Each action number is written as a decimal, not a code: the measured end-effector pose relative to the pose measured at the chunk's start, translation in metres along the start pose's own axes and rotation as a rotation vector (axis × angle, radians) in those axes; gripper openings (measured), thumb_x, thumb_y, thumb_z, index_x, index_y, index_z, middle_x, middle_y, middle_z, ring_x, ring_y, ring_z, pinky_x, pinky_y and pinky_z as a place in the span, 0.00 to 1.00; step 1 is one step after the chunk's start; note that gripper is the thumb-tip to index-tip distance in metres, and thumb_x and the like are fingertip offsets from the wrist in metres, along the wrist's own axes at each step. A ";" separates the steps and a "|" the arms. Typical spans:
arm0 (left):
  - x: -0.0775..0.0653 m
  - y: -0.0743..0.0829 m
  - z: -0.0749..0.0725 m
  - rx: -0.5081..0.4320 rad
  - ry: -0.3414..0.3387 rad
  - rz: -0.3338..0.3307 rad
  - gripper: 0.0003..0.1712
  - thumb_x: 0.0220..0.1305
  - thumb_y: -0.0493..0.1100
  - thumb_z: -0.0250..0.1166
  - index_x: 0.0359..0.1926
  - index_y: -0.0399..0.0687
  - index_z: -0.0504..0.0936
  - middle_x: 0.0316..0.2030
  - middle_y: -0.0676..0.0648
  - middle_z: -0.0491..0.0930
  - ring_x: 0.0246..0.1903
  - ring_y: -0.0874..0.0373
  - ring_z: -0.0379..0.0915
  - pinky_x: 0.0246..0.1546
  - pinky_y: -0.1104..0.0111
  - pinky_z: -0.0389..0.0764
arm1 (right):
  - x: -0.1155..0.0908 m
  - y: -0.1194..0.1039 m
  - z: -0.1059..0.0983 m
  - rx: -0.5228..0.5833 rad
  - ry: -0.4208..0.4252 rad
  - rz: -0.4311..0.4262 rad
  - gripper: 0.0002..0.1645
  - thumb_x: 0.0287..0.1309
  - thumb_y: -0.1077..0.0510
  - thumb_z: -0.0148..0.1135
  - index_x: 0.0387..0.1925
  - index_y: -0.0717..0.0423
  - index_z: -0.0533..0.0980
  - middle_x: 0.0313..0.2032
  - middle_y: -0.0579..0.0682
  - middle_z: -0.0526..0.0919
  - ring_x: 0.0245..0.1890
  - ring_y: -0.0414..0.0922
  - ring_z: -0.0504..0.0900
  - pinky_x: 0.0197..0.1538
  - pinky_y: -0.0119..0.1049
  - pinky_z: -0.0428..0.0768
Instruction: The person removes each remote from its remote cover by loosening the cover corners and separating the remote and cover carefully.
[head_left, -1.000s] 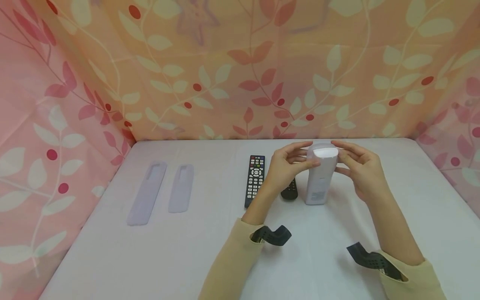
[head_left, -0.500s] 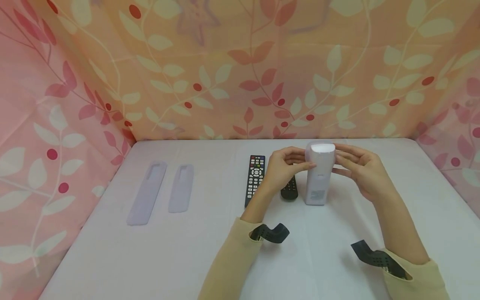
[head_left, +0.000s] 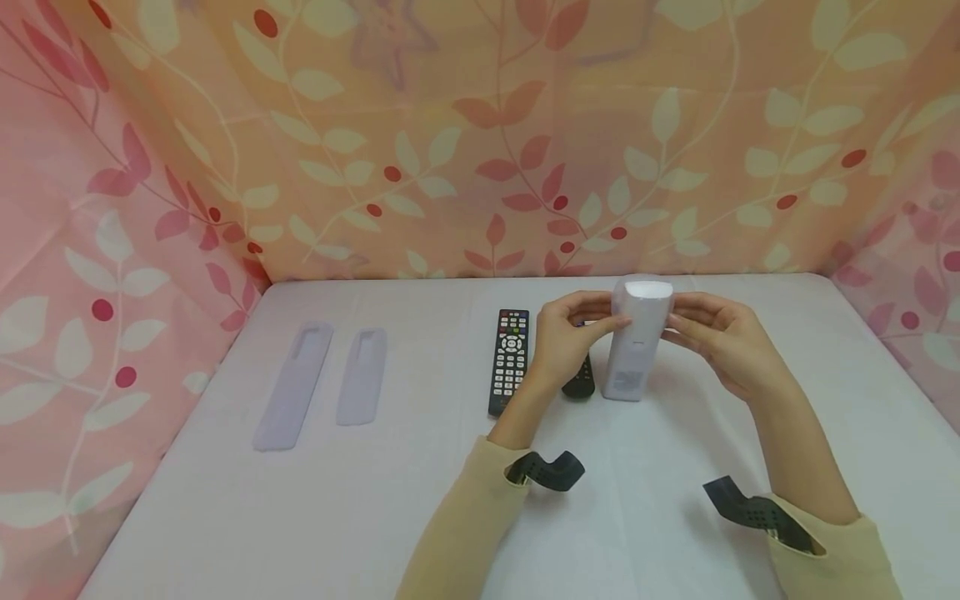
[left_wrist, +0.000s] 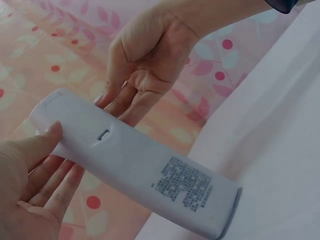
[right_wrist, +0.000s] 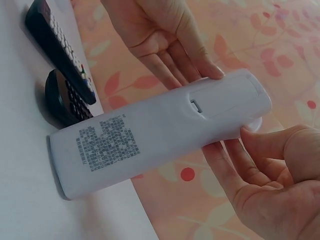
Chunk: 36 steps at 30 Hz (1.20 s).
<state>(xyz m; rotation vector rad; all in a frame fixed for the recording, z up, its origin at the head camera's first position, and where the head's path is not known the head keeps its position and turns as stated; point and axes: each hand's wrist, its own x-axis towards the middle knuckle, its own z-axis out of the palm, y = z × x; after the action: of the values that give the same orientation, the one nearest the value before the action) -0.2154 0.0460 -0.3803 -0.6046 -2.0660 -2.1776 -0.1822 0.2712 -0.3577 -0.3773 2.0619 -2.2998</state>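
Note:
Both hands hold a white remote control (head_left: 636,342) upright at the right of the table, its back with the battery cover and a printed label facing me. A translucent pale sleeve (head_left: 620,293) shows around its top edge. My left hand (head_left: 564,333) pinches one side near the top, thumb on the back face, fingers behind. On the opposite side my right hand (head_left: 712,337) grips the upper edge between thumb and fingers. In the left wrist view the remote's lower end, with a grey rim, is close over the white cloth. The remote's front is hidden.
A long black remote (head_left: 510,362) lies left of the left hand. A shorter black remote (head_left: 579,383) is partly covered by that hand. Two pale translucent remote covers (head_left: 294,387) (head_left: 362,379) lie at the left of the table. A patterned curtain (head_left: 480,167) stands behind.
The white remote has risen slightly, its lower end swinging a little to the left. My right hand's fingers have shifted lower along its side; both hands keep hold.

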 end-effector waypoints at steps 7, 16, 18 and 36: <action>0.000 -0.003 -0.003 0.043 -0.054 -0.085 0.19 0.63 0.34 0.76 0.55 0.37 0.87 0.48 0.40 0.90 0.44 0.59 0.87 0.49 0.75 0.83 | 0.001 0.001 -0.001 -0.043 0.029 0.026 0.18 0.72 0.72 0.60 0.48 0.46 0.84 0.43 0.42 0.89 0.43 0.37 0.89 0.47 0.29 0.87; 0.002 -0.008 -0.005 0.124 -0.129 -0.163 0.19 0.62 0.36 0.78 0.54 0.39 0.88 0.48 0.44 0.90 0.45 0.59 0.87 0.51 0.72 0.85 | 0.000 0.002 -0.008 -0.134 -0.045 0.042 0.19 0.73 0.70 0.59 0.54 0.45 0.82 0.48 0.41 0.87 0.46 0.37 0.89 0.48 0.29 0.87; 0.002 -0.008 -0.005 0.143 -0.143 -0.178 0.19 0.61 0.36 0.78 0.54 0.40 0.89 0.48 0.44 0.90 0.45 0.59 0.88 0.51 0.71 0.86 | -0.001 0.002 -0.010 -0.188 -0.061 0.068 0.20 0.72 0.70 0.60 0.55 0.45 0.81 0.49 0.40 0.86 0.47 0.36 0.88 0.49 0.28 0.86; 0.004 -0.014 -0.009 0.296 -0.239 -0.141 0.19 0.60 0.40 0.80 0.52 0.41 0.90 0.44 0.46 0.91 0.41 0.65 0.84 0.45 0.76 0.83 | 0.001 -0.002 0.003 -0.769 -0.020 0.199 0.33 0.65 0.55 0.75 0.64 0.71 0.76 0.58 0.69 0.84 0.49 0.37 0.88 0.62 0.55 0.83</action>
<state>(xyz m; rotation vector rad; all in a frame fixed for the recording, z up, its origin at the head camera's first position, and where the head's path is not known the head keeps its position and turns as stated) -0.2256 0.0397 -0.3925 -0.7337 -2.5625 -1.8862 -0.1822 0.2687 -0.3550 -0.1842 2.7440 -1.3144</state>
